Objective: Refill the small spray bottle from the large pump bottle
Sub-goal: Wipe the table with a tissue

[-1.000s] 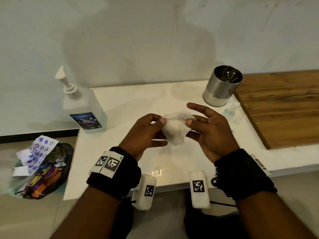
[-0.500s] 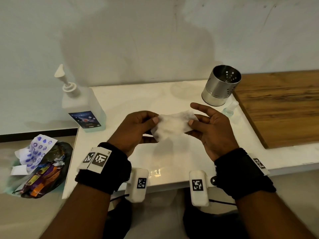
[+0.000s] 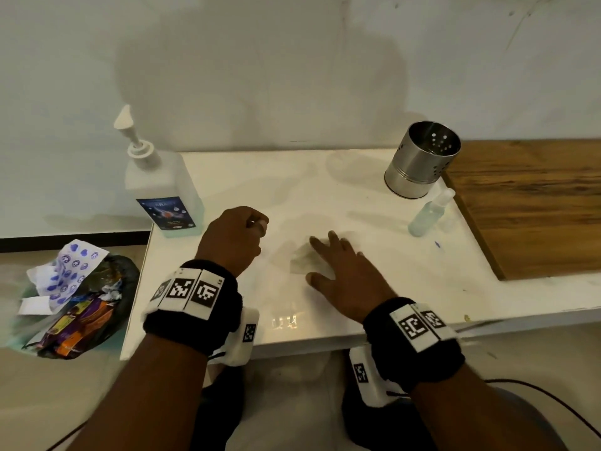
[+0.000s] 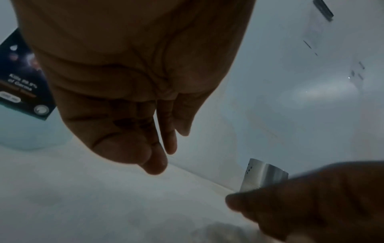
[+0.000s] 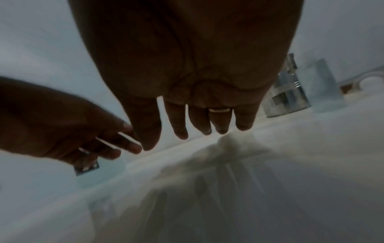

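- A white tissue (image 3: 304, 260), held up between both hands half a second ago, is now laid flat on the white countertop (image 3: 374, 288) beneath the right hand (image 3: 341, 275).
- The right hand is spread with its fingers straight over the tissue; whether the tissue is pressed or merely covered cannot be told, as the picture is blurred by motion.
- The tissue has been let go by the left hand (image 3: 232, 240), which has drawn off to the left; its fingers hang loosely curled, and nothing is seen held in them in the left wrist view.
- The large pump bottle (image 3: 162, 193) is seen upright just beyond and to the left of the left hand, pump head in place, untouched by either hand.
- The small spray bottle (image 3: 429, 213) is seen upright beyond and to the right of the right hand, well apart from it, with its cap on, just in front of a perforated steel holder (image 3: 419, 161).
- A wiping of the surface is judged to be under way; with both bottles closed and standing apart, the refill may be already done or not yet begun, which cannot be settled from here.
- A bag of rubbish (image 3: 71, 297) lies on the floor, left of the left wrist.
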